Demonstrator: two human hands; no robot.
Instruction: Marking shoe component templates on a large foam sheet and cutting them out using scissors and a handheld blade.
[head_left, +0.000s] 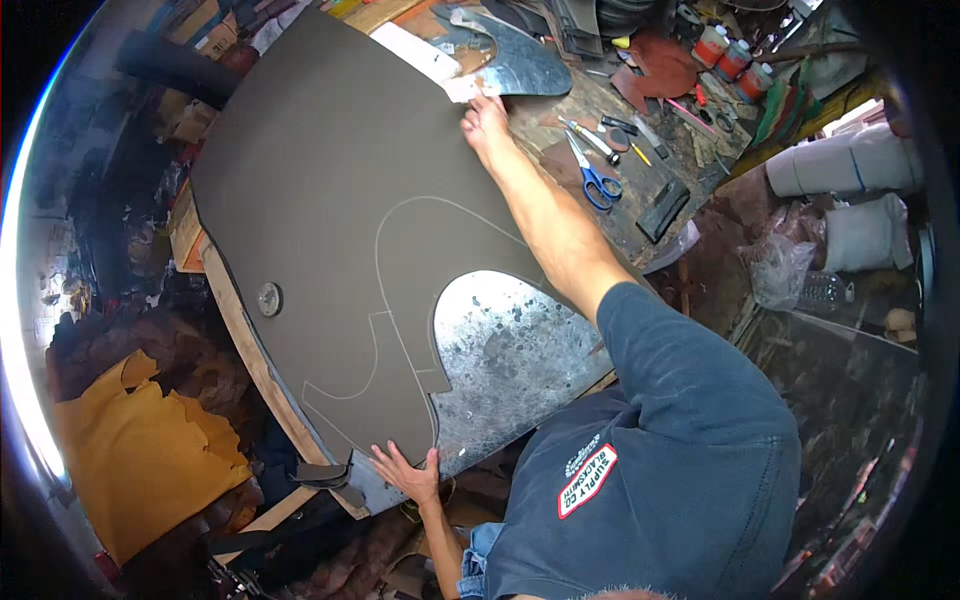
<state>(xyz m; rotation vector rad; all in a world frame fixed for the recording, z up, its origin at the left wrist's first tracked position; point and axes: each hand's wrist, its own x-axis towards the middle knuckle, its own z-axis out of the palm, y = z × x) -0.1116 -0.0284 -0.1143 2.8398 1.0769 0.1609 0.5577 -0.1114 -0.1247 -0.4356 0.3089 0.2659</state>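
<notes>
A large dark grey-brown sheet (pixel 310 150) spreads over the bench, with a pale curved outline drawn on it. Its right side has a rounded cut-out that bares a spotted metal surface (pixel 510 345). My left hand (pixel 408 476) rests with fingers spread on the sheet's near edge. At the far right edge of the sheet, my right hand (pixel 485 124) has its fingers drawn together beside a white strip (pixel 418 52) and a shiny curved metal-like piece (pixel 525 62). What those fingers pinch, if anything, is too small to make out. A small round disc (pixel 269 299) sits on the sheet's left part.
Blue-handled scissors (pixel 598 186), a yellow pencil (pixel 641 154) and a black block (pixel 662 210) lie on the wooden bench to the right. Several red-and-white bottles (pixel 733 60) stand farther back. Yellow leather (pixel 150 450) hangs at lower left; a white roll (pixel 845 162) lies far right.
</notes>
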